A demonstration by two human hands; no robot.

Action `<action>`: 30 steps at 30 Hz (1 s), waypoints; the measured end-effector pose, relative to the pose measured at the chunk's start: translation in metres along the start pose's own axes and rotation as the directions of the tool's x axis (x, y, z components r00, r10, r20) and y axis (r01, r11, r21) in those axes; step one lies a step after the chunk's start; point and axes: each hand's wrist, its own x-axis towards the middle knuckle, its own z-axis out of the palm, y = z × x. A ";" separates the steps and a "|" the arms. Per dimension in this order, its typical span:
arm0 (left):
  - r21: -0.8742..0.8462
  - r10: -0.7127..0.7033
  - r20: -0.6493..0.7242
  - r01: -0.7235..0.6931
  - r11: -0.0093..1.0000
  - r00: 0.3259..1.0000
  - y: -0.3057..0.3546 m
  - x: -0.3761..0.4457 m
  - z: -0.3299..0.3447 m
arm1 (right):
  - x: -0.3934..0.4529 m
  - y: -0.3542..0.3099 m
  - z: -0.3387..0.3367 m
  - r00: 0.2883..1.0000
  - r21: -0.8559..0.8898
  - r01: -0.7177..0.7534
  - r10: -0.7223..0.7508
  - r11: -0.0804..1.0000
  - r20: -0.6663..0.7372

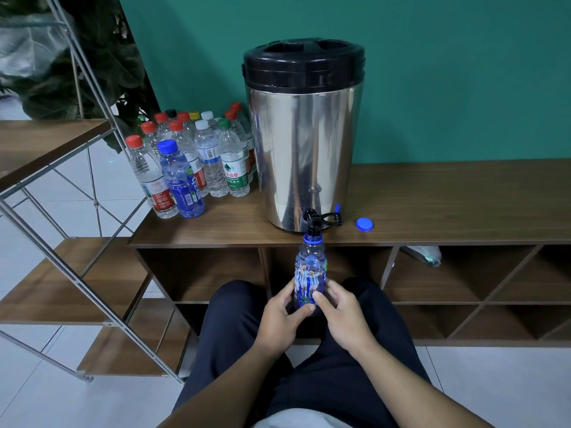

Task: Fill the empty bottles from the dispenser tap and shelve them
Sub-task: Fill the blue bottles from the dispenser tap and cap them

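Holding an uncapped blue bottle (310,273) upright under the tap (312,219) of the steel dispenser (301,149), mouth touching or just below the spout. Both hands are together at the bottle's lower half: left hand (279,316) wrapped around the left side with thumb across the front, right hand (341,313) gripping the right side, fingers curled round the label. Bottle hangs in front of the cabinet (432,205) edge, above the lap.

Step in hand: filling. Water level cannot be read through the tinted plastic and label; no stream visible. Tap lever (332,218) lies out to the right, so whether flow is on is unclear.

Blue cap (364,224) lies on the cabinet top, just right of the dispenser. Cluster of capped bottles (197,159) stands to the dispenser's left. Wooden shelf rack (52,143) at far left.

Judgement: next move needs one hand freed to work the lever while the other keeps the mouth lined up; then retrieve the cap, screw on, shelve. Risk: spill if the mouth drifts off the spout.
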 end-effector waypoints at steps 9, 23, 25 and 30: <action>-0.019 0.002 -0.003 -0.002 1.000 1.000 0.000 -0.001 0.000 | 0.000 -0.001 0.000 1.000 0.003 0.000 0.000 1.000 0.009; -0.009 0.005 -0.002 -0.005 1.000 1.000 0.000 -0.001 0.000 | 0.000 0.002 0.000 1.000 -0.007 -0.004 0.004 1.000 0.000; -0.007 0.002 -0.002 -0.002 1.000 1.000 0.000 -0.001 0.000 | 0.001 0.002 0.000 1.000 -0.013 -0.005 0.005 1.000 0.000; -0.008 -0.005 -0.001 0.005 1.000 1.000 0.000 -0.001 0.000 | 0.000 0.003 0.000 1.000 -0.015 -0.009 0.009 1.000 0.000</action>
